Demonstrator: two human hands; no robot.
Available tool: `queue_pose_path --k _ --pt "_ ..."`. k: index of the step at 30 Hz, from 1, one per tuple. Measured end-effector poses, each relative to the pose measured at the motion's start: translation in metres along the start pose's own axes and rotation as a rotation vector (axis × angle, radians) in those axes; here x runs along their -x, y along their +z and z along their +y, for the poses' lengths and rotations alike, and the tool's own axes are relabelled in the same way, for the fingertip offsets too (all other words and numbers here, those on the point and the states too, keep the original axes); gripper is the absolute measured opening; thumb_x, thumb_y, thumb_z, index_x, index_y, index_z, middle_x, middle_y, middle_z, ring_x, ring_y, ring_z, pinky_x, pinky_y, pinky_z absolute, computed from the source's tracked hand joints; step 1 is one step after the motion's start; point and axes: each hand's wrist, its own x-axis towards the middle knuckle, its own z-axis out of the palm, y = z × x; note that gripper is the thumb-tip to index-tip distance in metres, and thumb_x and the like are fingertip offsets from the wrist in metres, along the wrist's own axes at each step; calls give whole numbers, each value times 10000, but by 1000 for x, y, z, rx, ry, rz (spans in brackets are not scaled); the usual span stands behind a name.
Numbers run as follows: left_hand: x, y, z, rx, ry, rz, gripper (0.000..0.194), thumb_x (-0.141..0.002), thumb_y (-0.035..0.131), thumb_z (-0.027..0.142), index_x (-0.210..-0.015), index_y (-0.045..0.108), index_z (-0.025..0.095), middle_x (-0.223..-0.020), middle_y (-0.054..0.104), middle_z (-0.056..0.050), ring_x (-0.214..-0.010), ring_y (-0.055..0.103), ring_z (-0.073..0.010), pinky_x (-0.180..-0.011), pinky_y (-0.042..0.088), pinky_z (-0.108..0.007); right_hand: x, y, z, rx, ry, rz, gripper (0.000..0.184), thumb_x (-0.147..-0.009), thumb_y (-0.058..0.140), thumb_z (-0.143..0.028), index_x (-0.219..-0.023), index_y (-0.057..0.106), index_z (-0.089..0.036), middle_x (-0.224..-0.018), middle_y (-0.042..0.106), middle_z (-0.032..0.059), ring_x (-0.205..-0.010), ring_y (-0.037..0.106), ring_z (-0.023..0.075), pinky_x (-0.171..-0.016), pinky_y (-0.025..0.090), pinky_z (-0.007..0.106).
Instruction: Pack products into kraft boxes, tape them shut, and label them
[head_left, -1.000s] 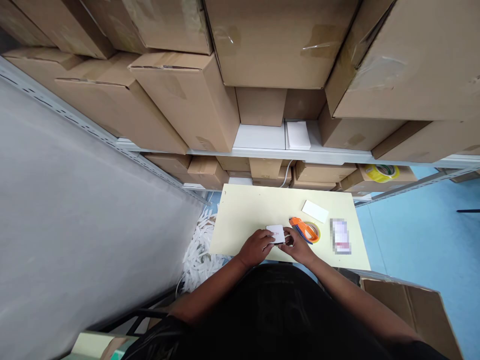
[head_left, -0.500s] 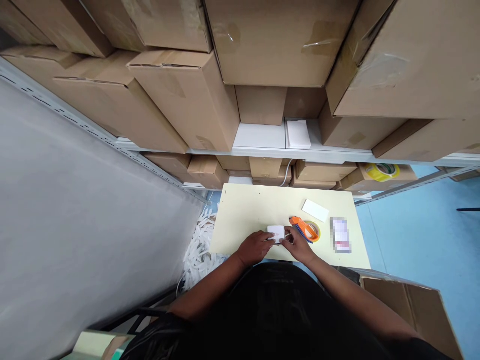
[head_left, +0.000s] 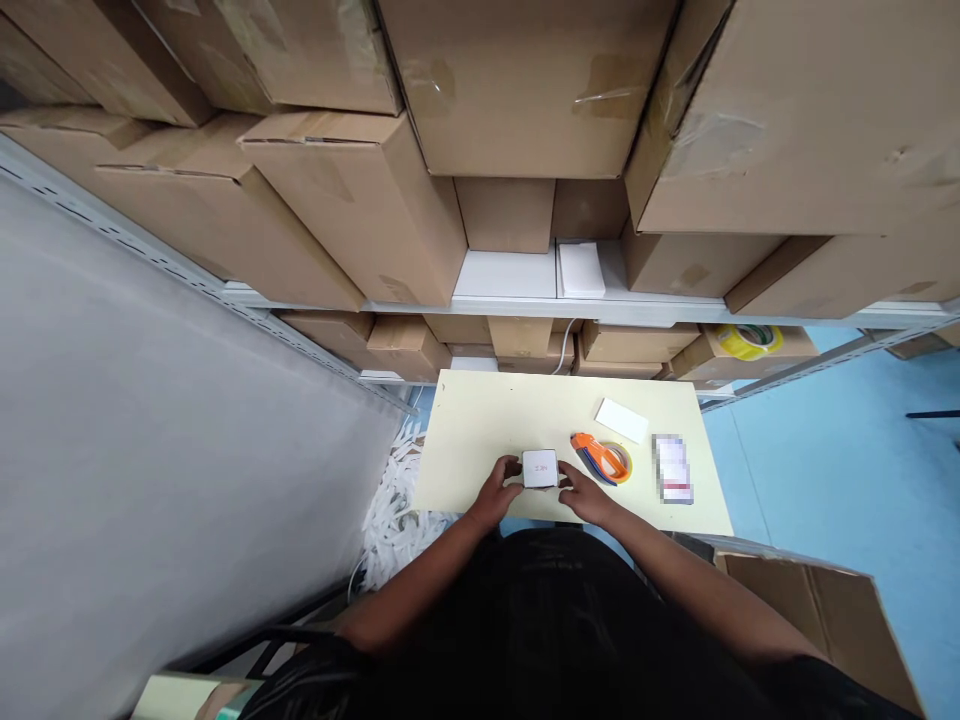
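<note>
A small white square box with faint reddish marks on top rests near the front edge of the pale tabletop. At its left side is my left hand, thumb and fingers apart, fingertips close to or touching the box wall. My right hand flanks the opposite side, its fingers also parted, fingertips against or just beside the box. Neither thumb lies on the box top. Just beyond my right hand is an orange tape dispenser with a yellow-edged tape roll.
A flat white box and a blurred-out packet lie on the right of the table. Behind stand shelves packed with cardboard boxes. Shredded white paper heaps at left; an open carton stands at right.
My thumbs and fingers have come off the top of the small white box and moved out to its sides, leaving its top uncovered. The view has shifted slightly.
</note>
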Motion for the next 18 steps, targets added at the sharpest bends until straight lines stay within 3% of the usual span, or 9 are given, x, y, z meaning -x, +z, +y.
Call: queue_pose_path --k 3,7,18 --pt "-6 7 -16 81 -101 -88 685 -663 713 116 -1305 492 205 -1376 616 -130 -1323 562 -314 -1123 439 -520 -11 2 2 71 57 -44 840 -715 646 -159 -1520 436 -271 -1461 594 94 -1185 644 255 -1019 500 409" --pt "-7 23 -25 104 -173 28 825 -625 751 104 -1388 455 206 -1445 583 -154 -1291 594 -320 -1088 471 -499 -24 1 4 87 121 -93 832 -723 664 -161 -1522 444 -244 -1472 594 119 -1221 646 268 -967 521 372" --pt "-4 43 -7 -15 -208 242 668 -695 710 80 -1336 556 187 -1268 725 -93 -1197 668 -287 -1101 458 -463 -30 -6 9 104 45 -144 694 -734 675 -193 -1415 547 -207 -1376 662 124 -1077 696 257 -895 524 349"
